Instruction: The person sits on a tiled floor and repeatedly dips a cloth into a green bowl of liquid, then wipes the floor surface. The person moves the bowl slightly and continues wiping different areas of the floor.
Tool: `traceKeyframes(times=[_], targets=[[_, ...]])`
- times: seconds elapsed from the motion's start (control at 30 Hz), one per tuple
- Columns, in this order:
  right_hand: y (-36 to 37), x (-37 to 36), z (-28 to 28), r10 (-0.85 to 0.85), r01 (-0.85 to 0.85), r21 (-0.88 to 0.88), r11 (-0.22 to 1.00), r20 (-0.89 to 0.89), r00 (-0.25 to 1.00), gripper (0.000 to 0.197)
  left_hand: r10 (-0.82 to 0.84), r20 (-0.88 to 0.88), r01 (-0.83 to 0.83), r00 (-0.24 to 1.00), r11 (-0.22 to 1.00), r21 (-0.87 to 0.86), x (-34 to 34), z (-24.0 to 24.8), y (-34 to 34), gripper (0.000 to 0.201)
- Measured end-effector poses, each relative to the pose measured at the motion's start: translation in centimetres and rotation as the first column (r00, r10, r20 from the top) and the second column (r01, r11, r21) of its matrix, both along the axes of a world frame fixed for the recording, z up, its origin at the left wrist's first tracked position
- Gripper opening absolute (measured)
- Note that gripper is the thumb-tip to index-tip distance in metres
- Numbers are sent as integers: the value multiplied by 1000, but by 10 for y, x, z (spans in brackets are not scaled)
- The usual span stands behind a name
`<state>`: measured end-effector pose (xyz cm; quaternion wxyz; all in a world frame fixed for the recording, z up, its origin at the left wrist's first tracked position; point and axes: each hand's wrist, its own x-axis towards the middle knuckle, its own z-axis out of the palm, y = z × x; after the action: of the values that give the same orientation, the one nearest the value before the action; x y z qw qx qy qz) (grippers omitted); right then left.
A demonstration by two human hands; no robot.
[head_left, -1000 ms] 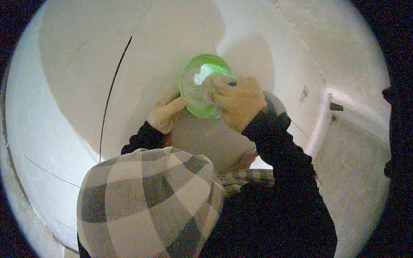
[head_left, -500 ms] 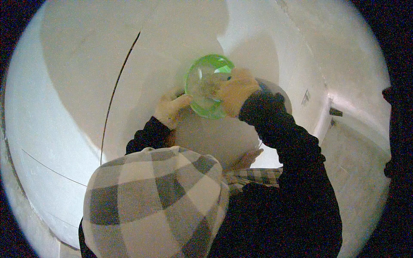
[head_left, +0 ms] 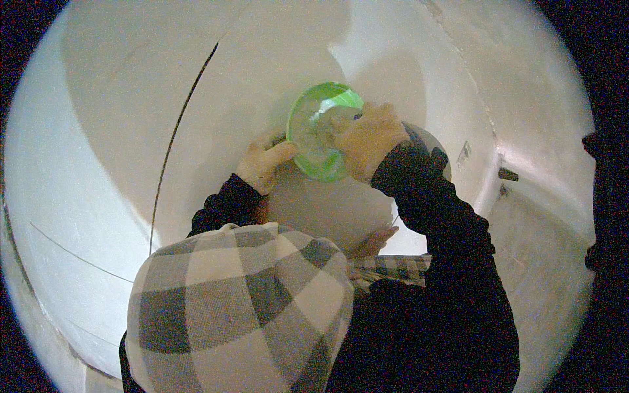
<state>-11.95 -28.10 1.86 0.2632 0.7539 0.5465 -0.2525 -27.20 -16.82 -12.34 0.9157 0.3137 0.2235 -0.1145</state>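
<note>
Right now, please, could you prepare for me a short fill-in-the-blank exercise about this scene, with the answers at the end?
1. The round bowl is ____ in colour.
2. The left hand touches the bowl's edge, while the right hand covers part of its ____ side.
3. Both sleeves are ____.
4. In the picture, the long dark line lies to the ____ of the bowl.

Missing words: green; right; black; left.

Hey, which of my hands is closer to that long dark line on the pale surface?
Left. Your left hand is right of the dark line, at the green bowl's left rim; your right hand is farther away, at the bowl's right side.
</note>
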Motion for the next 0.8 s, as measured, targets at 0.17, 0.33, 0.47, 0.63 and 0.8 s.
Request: traceKeyframes(times=[0.17, 0.33, 0.47, 0.63, 0.8], targets=[[11, -15, -11, -23, 16, 74, 997, 101, 995, 40, 90, 74, -87, 993, 995, -54, -4, -5, 0, 47], [-19, 8, -6, -4, 83, 306, 948, -251, 968, 34, 53, 69, -48, 996, 996, -72, -9, -6, 2, 54], [-62, 39, 15, -404, 633, 85, 770, -702, 587, 53, 41, 0, -40, 999, 999, -33, -11, -7, -1, 68], [-84, 51, 2, -615, 788, -232, 571, -756, 223, 42, 82, 181, -122, 980, 966, 227, -16, -13, -4, 76], [-104, 54, -33, -419, 625, -109, 773, -828, 374, 37, 113, 115, -130, 987, 979, 156, -22, -16, -9, 77]])
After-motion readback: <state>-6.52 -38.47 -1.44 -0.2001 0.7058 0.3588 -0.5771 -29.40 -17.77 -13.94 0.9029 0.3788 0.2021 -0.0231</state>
